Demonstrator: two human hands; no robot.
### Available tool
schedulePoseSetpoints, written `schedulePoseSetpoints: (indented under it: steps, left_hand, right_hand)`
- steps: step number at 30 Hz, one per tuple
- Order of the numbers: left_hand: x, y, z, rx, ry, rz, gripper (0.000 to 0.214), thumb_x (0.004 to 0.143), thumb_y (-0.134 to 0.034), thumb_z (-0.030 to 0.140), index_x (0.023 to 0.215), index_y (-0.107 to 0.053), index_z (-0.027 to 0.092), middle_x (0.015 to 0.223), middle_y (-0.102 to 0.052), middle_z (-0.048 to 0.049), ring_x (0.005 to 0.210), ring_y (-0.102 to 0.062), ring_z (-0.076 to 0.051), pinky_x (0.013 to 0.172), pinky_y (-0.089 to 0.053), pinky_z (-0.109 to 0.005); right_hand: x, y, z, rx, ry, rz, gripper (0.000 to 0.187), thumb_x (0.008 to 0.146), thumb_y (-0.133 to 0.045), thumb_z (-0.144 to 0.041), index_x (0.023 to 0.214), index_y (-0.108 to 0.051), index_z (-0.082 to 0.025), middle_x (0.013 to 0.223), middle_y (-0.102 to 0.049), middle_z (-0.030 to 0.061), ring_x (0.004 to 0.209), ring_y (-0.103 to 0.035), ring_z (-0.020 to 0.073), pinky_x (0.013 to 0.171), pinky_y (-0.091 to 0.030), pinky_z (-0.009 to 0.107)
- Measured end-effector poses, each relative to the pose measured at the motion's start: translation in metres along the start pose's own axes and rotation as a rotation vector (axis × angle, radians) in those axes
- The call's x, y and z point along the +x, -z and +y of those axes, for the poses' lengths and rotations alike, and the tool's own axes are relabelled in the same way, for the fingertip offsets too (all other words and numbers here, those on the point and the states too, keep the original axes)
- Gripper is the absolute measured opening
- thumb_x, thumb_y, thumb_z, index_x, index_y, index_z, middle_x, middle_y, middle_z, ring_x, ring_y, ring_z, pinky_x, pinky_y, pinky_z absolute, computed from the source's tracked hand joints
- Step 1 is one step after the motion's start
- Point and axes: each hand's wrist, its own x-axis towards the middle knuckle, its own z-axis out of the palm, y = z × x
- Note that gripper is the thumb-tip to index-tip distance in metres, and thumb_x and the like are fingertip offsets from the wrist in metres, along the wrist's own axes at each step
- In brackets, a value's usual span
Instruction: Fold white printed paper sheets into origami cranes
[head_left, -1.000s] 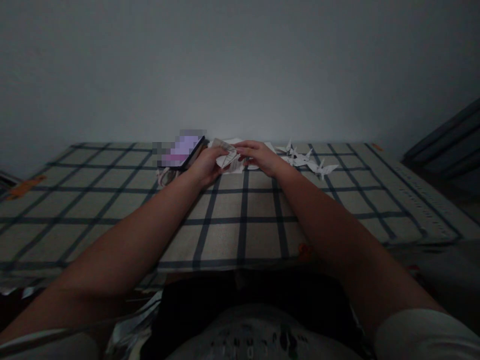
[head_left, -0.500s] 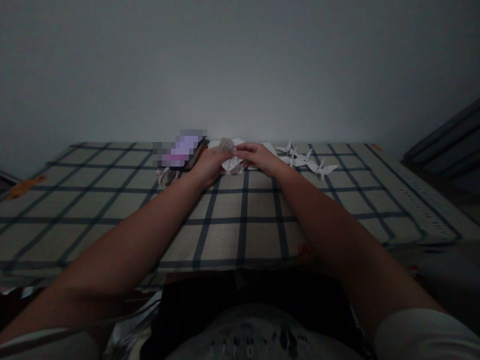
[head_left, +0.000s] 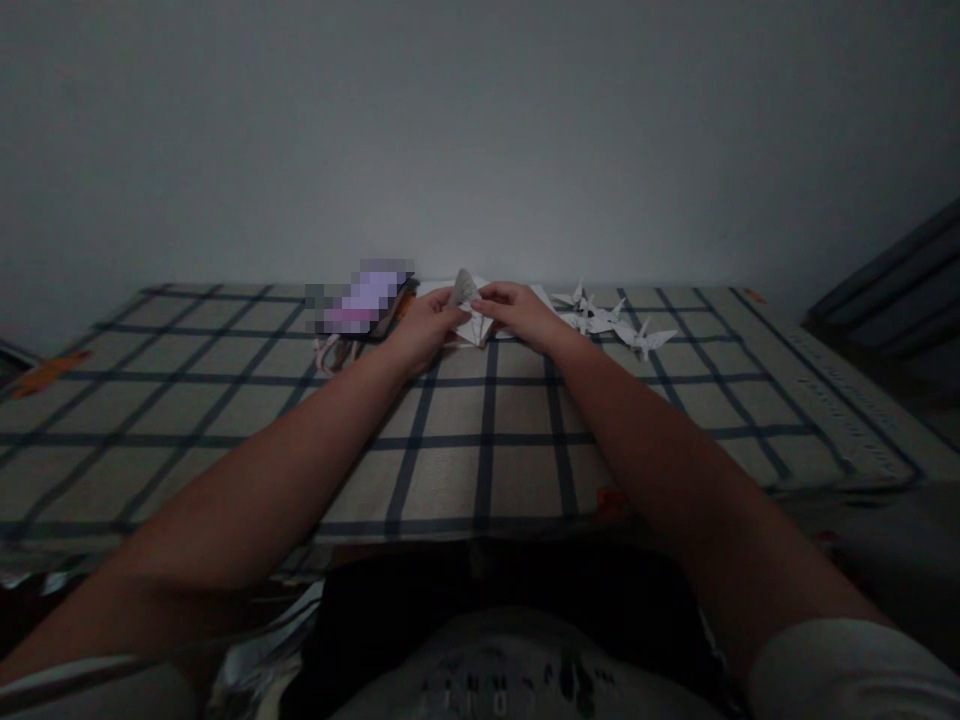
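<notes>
Near the back of the table, a partly folded sheet of white origami paper [head_left: 473, 328] is held between both hands, with one pointed flap standing up. My left hand [head_left: 428, 322] pinches its left side, thumb on top. On the right side, my right hand [head_left: 517, 308] grips it with thumb and fingers bent inward. Under and behind the hands lie more white sheets [head_left: 541, 296], partly hidden. Just right of my right hand rest several folded paper cranes [head_left: 646, 340].
A phone [head_left: 367, 300] with a blurred screen leans at the left of the hands, a pale cord [head_left: 327, 352] beneath it. A checked cloth [head_left: 450, 480] covers the table. The wall [head_left: 480, 140] stands right behind the table's far edge.
The paper's raised flap has narrowed into an upright point, and its lower part lies flatter between the hands. Both hands have shifted only slightly; phone and cranes stay put.
</notes>
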Motion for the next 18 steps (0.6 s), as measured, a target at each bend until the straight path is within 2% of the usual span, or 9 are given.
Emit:
schedulePoseSetpoints:
  steps: [7,13,18]
  left_hand:
    - [-0.0008,-0.0010,0.0010,-0.016,-0.011,-0.044,0.045,0.064,-0.073,0.020,0.109,-0.067,0.015,0.090,-0.069,-0.0026,0.074,-0.064,-0.014,0.069,-0.051,-0.026]
    - [-0.0008,0.0003,0.0003,-0.009,-0.005,-0.048,0.047,0.067,-0.073,0.022,0.113,-0.066,0.015,0.090,-0.069,-0.0036,0.074,-0.064,-0.014,0.069,-0.052,-0.026]
    - [0.0002,0.0000,-0.0008,-0.012,0.010,-0.027,0.043,0.066,-0.072,0.022,0.109,-0.068,0.016,0.089,-0.069,-0.0033,0.074,-0.065,-0.015,0.069,-0.052,-0.028]
  right_hand:
    - [0.0003,-0.0005,0.0033,-0.023,0.042,-0.001,0.023,0.077,-0.073,-0.035,0.090,-0.065,-0.018,0.082,-0.066,0.0000,0.071,-0.060,0.0108,0.063,-0.048,0.023]
    - [-0.0029,-0.0036,-0.0016,-0.061,0.046,0.014,0.017,0.079,-0.072,-0.030,0.087,-0.063,-0.018,0.080,-0.064,-0.0004,0.070,-0.058,0.0104,0.063,-0.046,0.022]
    - [-0.0039,-0.0053,-0.0030,-0.113,0.054,0.040,0.017,0.081,-0.070,-0.032,0.086,-0.062,-0.018,0.081,-0.064,0.0003,0.071,-0.058,0.0112,0.065,-0.047,0.024]
